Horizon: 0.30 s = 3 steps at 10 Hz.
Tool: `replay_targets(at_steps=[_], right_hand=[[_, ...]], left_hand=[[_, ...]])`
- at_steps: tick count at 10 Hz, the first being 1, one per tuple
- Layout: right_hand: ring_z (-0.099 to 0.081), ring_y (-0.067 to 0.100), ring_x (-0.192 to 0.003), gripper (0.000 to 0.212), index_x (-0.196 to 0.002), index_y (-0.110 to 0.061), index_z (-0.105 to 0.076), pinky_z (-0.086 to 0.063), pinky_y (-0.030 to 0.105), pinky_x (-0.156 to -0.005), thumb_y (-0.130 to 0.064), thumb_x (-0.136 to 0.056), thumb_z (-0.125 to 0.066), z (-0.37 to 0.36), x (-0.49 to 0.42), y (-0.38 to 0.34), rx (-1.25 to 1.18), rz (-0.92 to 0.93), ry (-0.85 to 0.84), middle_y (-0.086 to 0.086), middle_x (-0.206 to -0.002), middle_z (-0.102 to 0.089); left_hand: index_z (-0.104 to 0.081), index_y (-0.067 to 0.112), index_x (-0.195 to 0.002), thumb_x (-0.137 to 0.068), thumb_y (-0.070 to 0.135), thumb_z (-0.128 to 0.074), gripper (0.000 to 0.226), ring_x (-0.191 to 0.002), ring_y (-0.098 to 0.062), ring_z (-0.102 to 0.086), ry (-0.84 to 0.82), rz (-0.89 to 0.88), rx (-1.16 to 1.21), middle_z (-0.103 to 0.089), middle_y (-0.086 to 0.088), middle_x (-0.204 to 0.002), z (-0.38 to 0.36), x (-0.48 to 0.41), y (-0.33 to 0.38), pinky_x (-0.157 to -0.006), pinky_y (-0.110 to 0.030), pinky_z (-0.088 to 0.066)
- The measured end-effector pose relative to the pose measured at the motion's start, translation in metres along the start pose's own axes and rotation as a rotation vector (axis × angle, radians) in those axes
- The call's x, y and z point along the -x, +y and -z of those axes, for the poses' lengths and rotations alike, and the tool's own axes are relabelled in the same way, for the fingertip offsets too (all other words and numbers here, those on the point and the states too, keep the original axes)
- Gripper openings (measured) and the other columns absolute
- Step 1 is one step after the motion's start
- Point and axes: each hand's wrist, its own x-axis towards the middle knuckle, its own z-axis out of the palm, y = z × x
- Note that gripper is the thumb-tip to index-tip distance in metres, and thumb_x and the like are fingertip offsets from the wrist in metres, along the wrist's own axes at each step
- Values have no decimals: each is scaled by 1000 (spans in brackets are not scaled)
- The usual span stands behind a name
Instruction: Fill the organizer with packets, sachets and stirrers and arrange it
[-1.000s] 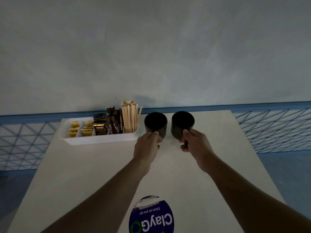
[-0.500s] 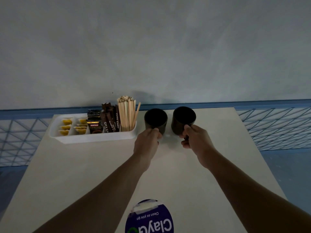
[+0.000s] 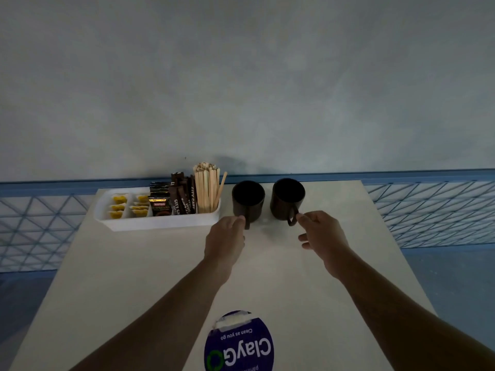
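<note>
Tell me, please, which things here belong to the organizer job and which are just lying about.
Job in hand: white organizer, yellow sachets, coffee packets, wooden stirrers.
Just there: left mug, right mug, round blue sticker.

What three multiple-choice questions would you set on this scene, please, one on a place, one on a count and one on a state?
1. The stirrers stand in the organizer at:
A. the end beside the mugs
B. the end away from the mugs
C. the middle

2. How many mugs are on the table?
A. one
B. two
C. three

3. The mugs are:
A. lying on their sides
B. upside down
C. upright, mouths up

Answers:
1 A: the stirrers fill the compartment next to the mugs.
2 B: two dark mugs stand side by side.
3 C: both open mouths face up.
</note>
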Motion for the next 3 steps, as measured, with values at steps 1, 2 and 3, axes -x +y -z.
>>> replay_targets(at_steps=[1,2,3], right_hand=[[-72,27,-83,15,-89,-23,-64,-61,49,-79,-37,-94,-62,10,24,-11,29,24,4,6,-84,-72],[-71,29,-84,16,-85,-24,-63,-61,51,-80,-36,-95,-62,19,49,-25,65,72,0,7,-84,-72],[-71,32,-86,18,-81,-22,-62,-60,53,-80,-34,-95,-61,27,78,-46,110,141,-8,11,-87,-72]], left_hand=[[-61,31,-81,-94,28,-55,14,-95,-25,-67,-4,-7,17,-66,-1,-92,13,21,9,-95,-51,-52],[-59,29,-83,-94,27,-56,11,-96,-26,-66,-9,-50,23,-65,-4,-93,27,44,19,-95,-52,-52],[-57,28,-89,-94,32,-54,7,-98,-24,-65,-23,-173,-47,-64,-2,-98,42,67,36,-94,-51,-53]])
